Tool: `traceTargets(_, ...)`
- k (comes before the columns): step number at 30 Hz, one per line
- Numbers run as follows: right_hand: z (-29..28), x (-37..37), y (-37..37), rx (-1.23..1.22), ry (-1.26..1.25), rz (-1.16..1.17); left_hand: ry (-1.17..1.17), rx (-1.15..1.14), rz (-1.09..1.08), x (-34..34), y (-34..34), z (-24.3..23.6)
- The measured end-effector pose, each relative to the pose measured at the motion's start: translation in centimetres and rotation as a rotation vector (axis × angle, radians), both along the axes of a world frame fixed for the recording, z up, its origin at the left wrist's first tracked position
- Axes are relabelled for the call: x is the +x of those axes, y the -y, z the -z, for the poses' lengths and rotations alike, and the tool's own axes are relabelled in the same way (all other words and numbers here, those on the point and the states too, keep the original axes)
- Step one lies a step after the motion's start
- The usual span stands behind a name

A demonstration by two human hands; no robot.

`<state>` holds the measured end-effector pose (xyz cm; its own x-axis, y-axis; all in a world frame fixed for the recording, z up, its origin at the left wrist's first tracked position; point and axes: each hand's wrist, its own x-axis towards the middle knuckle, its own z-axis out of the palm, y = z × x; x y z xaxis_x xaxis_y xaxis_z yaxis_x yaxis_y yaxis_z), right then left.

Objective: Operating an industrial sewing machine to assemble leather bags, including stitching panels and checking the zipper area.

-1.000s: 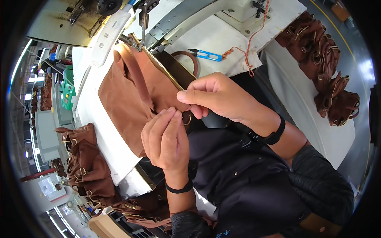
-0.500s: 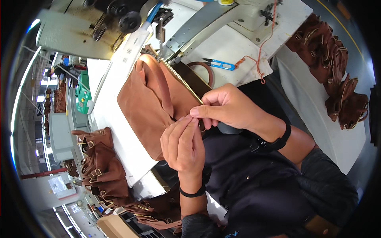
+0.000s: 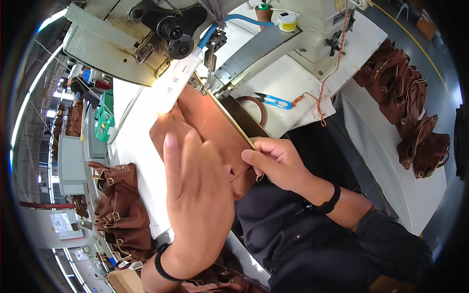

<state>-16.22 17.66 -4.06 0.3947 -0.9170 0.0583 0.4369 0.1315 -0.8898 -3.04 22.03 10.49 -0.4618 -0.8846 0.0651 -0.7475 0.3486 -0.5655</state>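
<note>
Left hand [image 3: 200, 180]: fingers extended, spread above the brown bag [image 3: 205, 115]; contact cannot be told. Right hand [image 3: 278, 163]: thumb and fingers pinching the bag's edge at the near end of the brass zipper [image 3: 235, 124]. Bag lies on the white table [image 3: 134, 146], far end at the sewing machine [image 3: 112, 46]. Beyond: blue snips [image 3: 273, 100], near orange thread [image 3: 320, 105]. Brown bags heaped left [image 3: 124, 195] and right [image 3: 391, 78] of the work.
</note>
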Motion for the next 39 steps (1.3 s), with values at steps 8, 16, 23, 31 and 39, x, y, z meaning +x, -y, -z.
traceTargets(8,-0.2,0.8,-0.4,0.16,0.212,-0.02,-0.674,0.102,-0.029,4.4,3.0,5.1)
traceTargets(16,-1.1,0.4,-0.6,0.046,0.074,0.016,-0.671,0.105,0.006,4.1,3.1,5.9)
traceTargets(23,-1.2,0.5,-0.3,0.011,0.046,0.026,-0.771,0.15,-0.008,4.8,3.7,6.4)
traceTargets(31,-0.5,0.4,-0.1,0.001,0.045,0.006,-0.757,0.143,-0.024,5.0,3.8,6.5)
traceTargets(39,-0.3,0.4,0.6,0.005,0.069,0.018,-0.756,0.157,-0.03,4.8,4.6,5.9)
